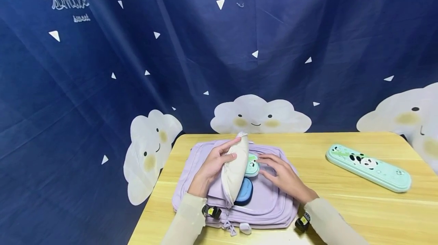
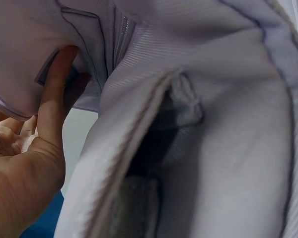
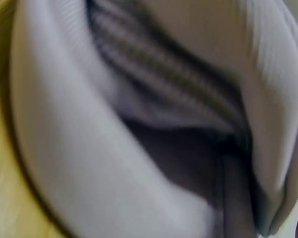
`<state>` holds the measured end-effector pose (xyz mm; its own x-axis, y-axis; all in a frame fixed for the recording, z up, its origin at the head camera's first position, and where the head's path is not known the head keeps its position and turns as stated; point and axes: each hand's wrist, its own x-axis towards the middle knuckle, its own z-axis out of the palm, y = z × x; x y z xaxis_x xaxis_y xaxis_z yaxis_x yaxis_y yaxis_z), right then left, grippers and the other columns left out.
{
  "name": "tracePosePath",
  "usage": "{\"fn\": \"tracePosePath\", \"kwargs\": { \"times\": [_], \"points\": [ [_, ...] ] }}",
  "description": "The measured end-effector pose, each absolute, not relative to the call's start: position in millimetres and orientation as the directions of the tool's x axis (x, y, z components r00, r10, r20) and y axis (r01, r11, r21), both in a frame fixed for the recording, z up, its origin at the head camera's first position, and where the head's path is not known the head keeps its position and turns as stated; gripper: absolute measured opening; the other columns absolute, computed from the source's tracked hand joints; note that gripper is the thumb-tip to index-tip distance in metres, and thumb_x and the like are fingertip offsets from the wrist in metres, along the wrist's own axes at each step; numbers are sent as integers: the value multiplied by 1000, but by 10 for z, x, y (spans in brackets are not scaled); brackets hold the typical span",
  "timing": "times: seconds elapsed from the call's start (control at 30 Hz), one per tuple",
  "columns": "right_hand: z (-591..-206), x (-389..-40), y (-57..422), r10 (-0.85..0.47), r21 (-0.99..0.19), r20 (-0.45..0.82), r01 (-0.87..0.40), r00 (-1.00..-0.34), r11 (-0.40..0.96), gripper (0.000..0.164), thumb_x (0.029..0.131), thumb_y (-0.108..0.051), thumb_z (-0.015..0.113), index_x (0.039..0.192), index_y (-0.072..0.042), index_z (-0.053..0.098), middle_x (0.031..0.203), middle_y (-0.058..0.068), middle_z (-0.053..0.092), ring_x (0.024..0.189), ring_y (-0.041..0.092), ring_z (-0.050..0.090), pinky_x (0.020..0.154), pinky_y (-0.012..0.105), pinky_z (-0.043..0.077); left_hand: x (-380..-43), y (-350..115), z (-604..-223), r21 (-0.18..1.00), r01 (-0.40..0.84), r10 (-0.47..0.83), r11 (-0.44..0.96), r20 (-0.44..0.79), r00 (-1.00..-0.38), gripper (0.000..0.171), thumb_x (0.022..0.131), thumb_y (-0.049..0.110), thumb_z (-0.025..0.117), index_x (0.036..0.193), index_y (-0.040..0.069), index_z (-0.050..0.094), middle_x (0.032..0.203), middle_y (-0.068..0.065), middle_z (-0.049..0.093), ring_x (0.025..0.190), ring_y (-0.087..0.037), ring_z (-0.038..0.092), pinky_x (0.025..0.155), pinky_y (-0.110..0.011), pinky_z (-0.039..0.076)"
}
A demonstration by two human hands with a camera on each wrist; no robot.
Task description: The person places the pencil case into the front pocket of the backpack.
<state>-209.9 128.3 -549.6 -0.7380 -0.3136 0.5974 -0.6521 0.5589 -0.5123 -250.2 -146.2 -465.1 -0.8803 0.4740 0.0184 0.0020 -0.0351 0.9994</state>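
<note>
A lilac backpack (image 1: 270,199) lies on the table with its front pocket's cream-lined flap (image 1: 236,173) raised. My left hand (image 1: 213,163) grips this flap by its upper part; in the left wrist view, the left hand (image 2: 44,144) shows beside lilac cloth. Inside the pocket opening sits a small mint-green case (image 1: 252,166) with a panda print, partly behind the flap. A blue rounded case (image 1: 244,192) lies just nearer. My right hand (image 1: 282,174) reaches over the bag, fingertips spread at the green case's right edge. The right wrist view shows a blurred bag opening (image 3: 174,153).
A long mint-green pencil case (image 1: 369,167) with pandas lies on the wooden table (image 1: 315,188) to the right. Zipper pulls (image 1: 230,226) hang at the bag's near edge. A dark blue curtain (image 1: 191,47) with clouds stands behind the table.
</note>
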Motion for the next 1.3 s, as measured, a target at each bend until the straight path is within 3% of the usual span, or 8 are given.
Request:
{"fn": "tracePosePath", "kwargs": {
  "times": [0.13,0.43,0.83,1.3],
  "points": [
    [-5520,-2084,1345,-307,-496,605,-649,-735,577,42,90,-16,90,131,-19,79,142,5,71,134,29,65,123,13,33,-2493,-1474,-4644,999,-2,479,-39,17,-878,60,104,-1,61,163,7,51,176,-7,39,150,-18,48,107,-22,55],
    [-5539,-2022,1536,-290,-528,563,-607,-774,594,44,90,-21,90,132,-14,78,144,5,70,139,30,58,130,12,15,-2503,-1477,-4652,995,-72,471,-67,-32,-881,61,103,-1,62,162,11,53,174,-4,42,133,-13,62,104,-26,59],
    [-5569,-1965,1750,-255,-531,538,-558,-803,637,45,90,-25,90,133,-17,77,145,3,69,139,30,56,122,4,11,-2511,-1483,-4658,996,-71,466,-61,-35,-884,61,102,-1,63,161,11,54,175,-3,41,140,-17,58,105,-26,58],
    [-5600,-1928,1943,-250,-508,557,-563,-792,651,45,90,-21,90,133,-12,77,143,7,69,136,30,57,121,2,13,-2501,-1489,-4657,996,-70,468,-58,-35,-883,62,102,-1,63,162,10,53,176,-3,40,154,-21,45,109,-24,55]
  ]
}}
